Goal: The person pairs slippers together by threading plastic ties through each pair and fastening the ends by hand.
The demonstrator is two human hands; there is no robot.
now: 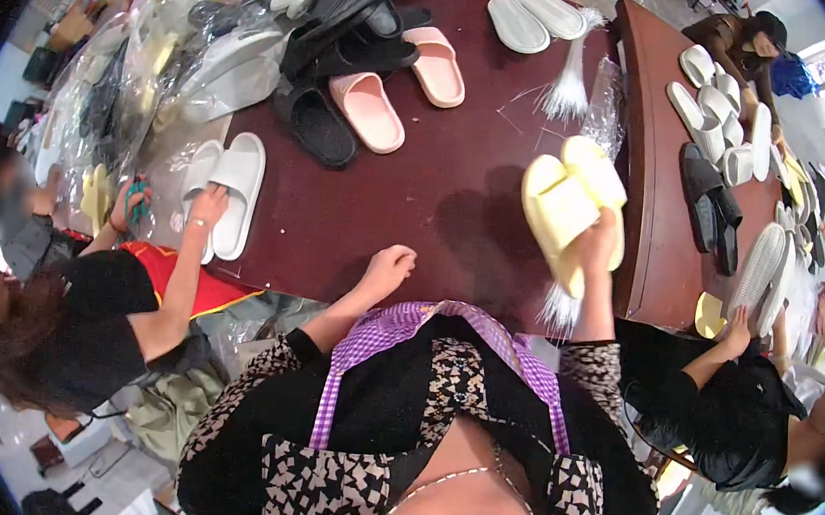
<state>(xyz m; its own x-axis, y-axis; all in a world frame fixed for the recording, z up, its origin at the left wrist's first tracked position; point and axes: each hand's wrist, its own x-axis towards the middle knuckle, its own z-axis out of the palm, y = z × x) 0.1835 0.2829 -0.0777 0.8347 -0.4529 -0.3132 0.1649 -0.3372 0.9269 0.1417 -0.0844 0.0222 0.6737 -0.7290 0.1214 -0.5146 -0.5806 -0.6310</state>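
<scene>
A pair of pale yellow slippers (561, 205) is gripped in my right hand (595, 241), raised over the right side of the dark red table. The two slippers lie against each other, toes toward the far side. My left hand (389, 269) hovers by the table's near edge, its fingers curled together; whether anything small is in them is hidden. Beyond the yellow pair, a bundle of thin white plastic strands (565, 93) lies on the table, and more strands (559, 311) show below my right hand.
Pink slippers (371, 112) and a heap of black slippers (345, 39) lie on the far left of the table (389, 195). White slippers (536, 19) sit at the far edge. A co-worker's hand (207, 206) touches white slippers at left. Another table with slippers and co-workers stands at right.
</scene>
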